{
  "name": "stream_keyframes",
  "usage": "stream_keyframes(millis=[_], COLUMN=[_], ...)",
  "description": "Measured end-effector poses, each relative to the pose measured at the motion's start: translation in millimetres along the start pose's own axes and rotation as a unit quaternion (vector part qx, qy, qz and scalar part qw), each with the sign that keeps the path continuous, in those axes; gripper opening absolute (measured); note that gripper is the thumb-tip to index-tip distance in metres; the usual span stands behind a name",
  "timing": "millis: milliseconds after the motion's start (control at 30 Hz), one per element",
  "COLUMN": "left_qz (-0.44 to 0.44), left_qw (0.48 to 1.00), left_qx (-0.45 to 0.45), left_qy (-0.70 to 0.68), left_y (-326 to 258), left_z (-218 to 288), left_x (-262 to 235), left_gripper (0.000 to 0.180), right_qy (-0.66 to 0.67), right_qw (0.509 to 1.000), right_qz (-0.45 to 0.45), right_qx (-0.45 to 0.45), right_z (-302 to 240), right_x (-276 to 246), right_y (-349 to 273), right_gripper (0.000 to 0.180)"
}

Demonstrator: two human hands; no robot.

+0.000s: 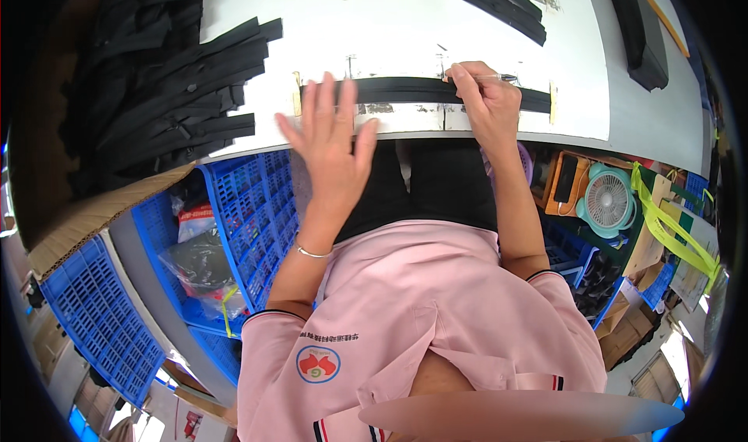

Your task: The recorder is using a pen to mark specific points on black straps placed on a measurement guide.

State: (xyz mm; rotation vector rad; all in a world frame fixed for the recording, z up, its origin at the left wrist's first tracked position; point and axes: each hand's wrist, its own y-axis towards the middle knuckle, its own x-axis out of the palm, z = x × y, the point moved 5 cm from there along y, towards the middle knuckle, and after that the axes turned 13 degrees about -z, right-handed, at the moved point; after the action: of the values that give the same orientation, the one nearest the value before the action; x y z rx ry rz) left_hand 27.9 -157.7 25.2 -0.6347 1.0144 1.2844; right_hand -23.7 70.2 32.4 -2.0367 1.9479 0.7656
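Observation:
A long black fabric strip [401, 90] lies crosswise on a white board [580, 60], between two bits of yellowish tape. Over the left end of the strip is my left hand [333, 146], fingers spread and a little blurred; whether it touches the strip I cannot tell. My right hand [491, 103] is closed on a slim pen [492, 77] above the right part of the strip. The pen's tip is hidden by the fingers. Dark pen marks and smudges show on the board along the strip.
A big heap of black strips [171, 91] covers the table's left side. More black strips [499, 6] lie at the far right of the board. Beyond it stands a long black box [639, 37]. Blue plastic crates [249, 216] sit below the left edge; a small teal fan [608, 199] is at lower right.

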Motion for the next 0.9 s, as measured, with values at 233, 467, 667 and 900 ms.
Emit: stream_keyframes(millis=[233,467,667,900], left_qz=[-0.052,-0.045,-0.052,-0.043], left_qw=[0.99,0.991,0.992,0.993], left_qx=[0.107,0.113,0.106,0.109], left_qy=[-0.07,-0.05,-0.033,-0.025], left_y=[22.6,24.3,23.7,23.8], left_z=[51.4,54.4,53.9,53.8], left_x=[24.2,25.3,26.8,28.0], left_gripper=[0.047,0.042,0.043,0.043], right_qy=[0.004,-0.004,0.033,0.006], right_qw=[1.0,1.0,0.999,0.997], right_qz=[0.002,-0.01,0.003,-0.054], right_qx=[0.007,0.0,-0.003,-0.048], right_z=[-0.2,0.8,0.9,1.9], right_x=[2.0,0.4,-0.7,-1.3], right_y=[-0.5,-2.0,-2.9,-3.5], right_gripper=[0.017,0.014,0.016,0.016])
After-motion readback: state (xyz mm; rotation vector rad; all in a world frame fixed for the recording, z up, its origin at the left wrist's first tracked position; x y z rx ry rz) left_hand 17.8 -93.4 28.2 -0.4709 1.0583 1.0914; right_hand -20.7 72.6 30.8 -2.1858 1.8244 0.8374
